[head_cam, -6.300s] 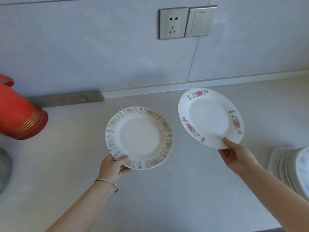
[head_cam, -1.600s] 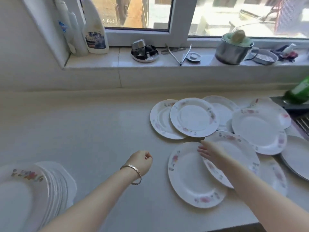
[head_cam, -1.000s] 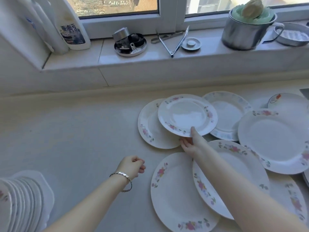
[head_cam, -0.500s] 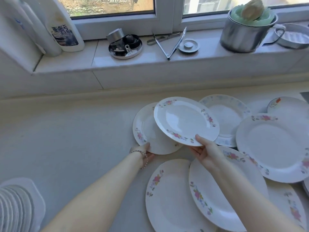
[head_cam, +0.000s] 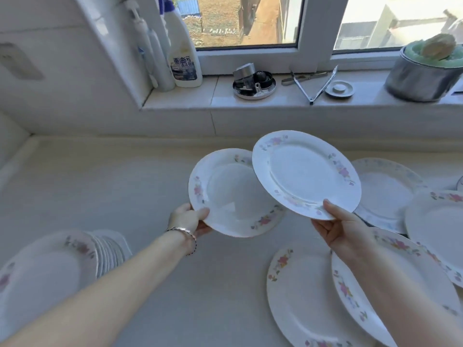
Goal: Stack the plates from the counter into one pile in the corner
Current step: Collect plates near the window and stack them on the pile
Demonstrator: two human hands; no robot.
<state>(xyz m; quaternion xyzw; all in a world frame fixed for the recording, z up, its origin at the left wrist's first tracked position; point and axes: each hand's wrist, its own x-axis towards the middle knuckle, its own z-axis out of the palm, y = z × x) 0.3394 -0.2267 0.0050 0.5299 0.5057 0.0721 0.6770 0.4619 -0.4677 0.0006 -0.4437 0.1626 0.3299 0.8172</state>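
My left hand (head_cam: 189,219) grips the near rim of a white plate with pink flowers (head_cam: 230,196), lifted and tilted over the counter. My right hand (head_cam: 337,227) holds a second flowered plate (head_cam: 304,172) by its near edge, higher and overlapping the first one's right side. A pile of plates (head_cam: 52,269) stands at the lower left. Several more flowered plates lie spread on the counter at the right, among them one (head_cam: 308,301) near the front and one (head_cam: 387,189) farther back.
The pale counter (head_cam: 100,186) meets the wall corner at the left. On the window sill stand cleaning bottles (head_cam: 184,53), a round metal dish of small parts (head_cam: 254,82), tongs (head_cam: 315,83) and a steel pot (head_cam: 423,73).
My left hand has taken hold of the plate that lay under the right-hand one and lifted it. Both plates are now off the counter, and the view has swung left toward the pile.
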